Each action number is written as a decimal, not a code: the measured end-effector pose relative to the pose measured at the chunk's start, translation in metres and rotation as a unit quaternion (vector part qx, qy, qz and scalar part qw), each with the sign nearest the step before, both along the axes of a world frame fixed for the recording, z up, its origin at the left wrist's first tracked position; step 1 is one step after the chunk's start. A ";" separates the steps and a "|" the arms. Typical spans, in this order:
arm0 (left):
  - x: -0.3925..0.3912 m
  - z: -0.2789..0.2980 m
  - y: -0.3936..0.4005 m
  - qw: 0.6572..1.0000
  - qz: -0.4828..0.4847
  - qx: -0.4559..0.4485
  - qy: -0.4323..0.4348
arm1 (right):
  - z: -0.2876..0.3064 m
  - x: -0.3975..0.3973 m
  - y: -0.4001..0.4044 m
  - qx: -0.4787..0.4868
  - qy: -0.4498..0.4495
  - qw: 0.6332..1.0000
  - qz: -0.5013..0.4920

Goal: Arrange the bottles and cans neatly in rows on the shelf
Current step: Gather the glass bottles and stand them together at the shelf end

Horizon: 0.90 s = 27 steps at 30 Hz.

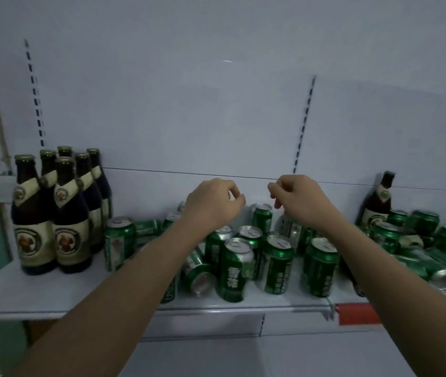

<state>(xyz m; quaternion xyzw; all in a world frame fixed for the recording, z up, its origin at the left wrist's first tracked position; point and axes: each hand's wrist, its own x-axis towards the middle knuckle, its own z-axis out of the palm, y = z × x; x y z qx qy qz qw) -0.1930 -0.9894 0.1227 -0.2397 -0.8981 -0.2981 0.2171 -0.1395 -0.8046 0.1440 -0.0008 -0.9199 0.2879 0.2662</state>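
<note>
Hovering above the jumbled green aluminium cans [276, 257], the left hand [212, 204] and right hand [298, 198] were loosely curled and held nothing, probably choosing one. Six brown glass bottles [53, 213] stood grouped on the white metal shelf [53, 292]; the forearms hid several cans.

green cans [276, 263], brown bottles [33, 213], cream labels [35, 244]

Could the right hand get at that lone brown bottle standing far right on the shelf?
Probably yes: the right hand holds nothing and hovers above the cans; the lone bottle stands upright behind more cans, its neck exposed.
</note>
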 end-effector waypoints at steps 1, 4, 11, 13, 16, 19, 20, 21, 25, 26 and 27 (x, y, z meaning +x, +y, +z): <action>0.007 0.001 0.019 1.000 -0.008 -0.004 -0.003 | 0.000 0.010 0.022 -0.004 0.000 1.000 -0.009; 0.030 0.006 0.079 0.999 -0.036 -0.018 -0.014 | -0.004 0.042 0.087 -0.015 0.004 0.999 -0.032; 0.083 -0.003 0.191 0.995 -0.090 0.019 -0.045 | -0.031 0.101 0.190 -0.013 -0.024 0.998 -0.060; 0.093 -0.015 0.211 0.991 -0.119 0.044 -0.048 | -0.039 0.105 0.208 -0.009 -0.032 0.998 -0.059; 0.103 -0.041 0.233 0.984 -0.157 0.070 -0.048 | -0.053 0.102 0.228 0.023 -0.042 0.998 -0.046; 0.107 -0.077 0.251 0.980 -0.176 0.061 -0.068 | -0.079 0.090 0.243 0.086 -0.055 0.995 0.001; 0.106 -0.090 0.257 0.979 -0.180 0.061 -0.074 | -0.089 0.086 0.246 0.106 -0.059 0.992 0.023; 0.104 -0.104 0.262 0.978 -0.180 0.065 -0.083 | -0.101 0.082 0.249 0.124 -0.060 0.989 0.047; 0.092 -0.152 0.279 0.981 -0.127 0.065 -0.134 | -0.141 0.065 0.259 0.199 -0.056 0.972 0.114; 0.089 -0.160 0.283 0.984 -0.109 0.063 -0.124 | -0.148 0.060 0.262 0.220 -0.060 0.966 0.124; 0.085 -0.167 0.286 0.987 -0.094 0.071 -0.106 | -0.153 0.055 0.264 0.236 -0.063 0.960 0.134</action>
